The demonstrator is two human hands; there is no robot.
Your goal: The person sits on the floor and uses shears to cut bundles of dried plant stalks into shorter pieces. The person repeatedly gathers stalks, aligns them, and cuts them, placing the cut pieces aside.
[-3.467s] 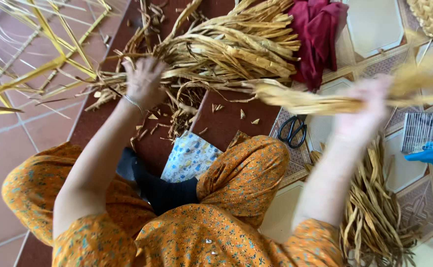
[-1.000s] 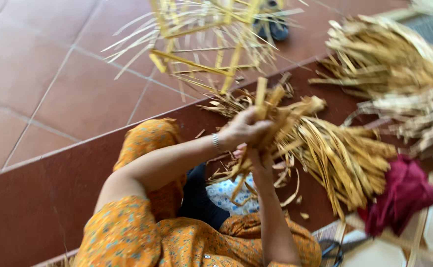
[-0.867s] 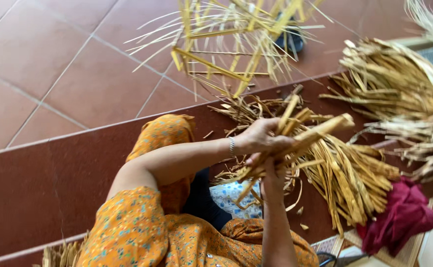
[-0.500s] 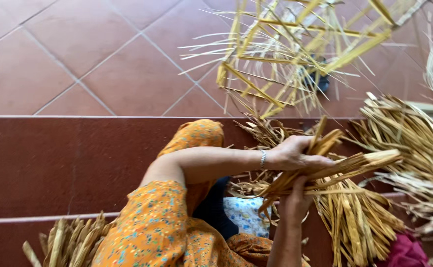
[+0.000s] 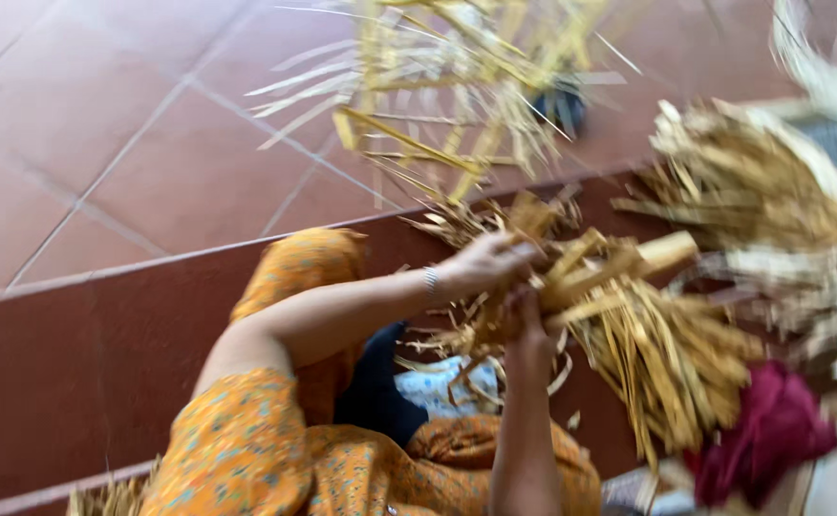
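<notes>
Right now you are gripping a bundle of dry straw-coloured strips with both hands: your left hand is curling over the top of the flat, stiff-looking stalks, and your right hand is closing around them from beneath, fingers blurred but wrapped on the bundle. The strips are fanning out to the right into a frayed, fibrous pile lying on the dark red step. Beyond your hands a half-woven frame of pale yellow slats is standing on the terracotta floor tiles, its loose ends sticking out like spokes. A second heap of coarse dried leaves is sitting at the right, and a crumpled maroon cloth is lying just below it. Your orange patterned clothing is filling the lower edge.
</notes>
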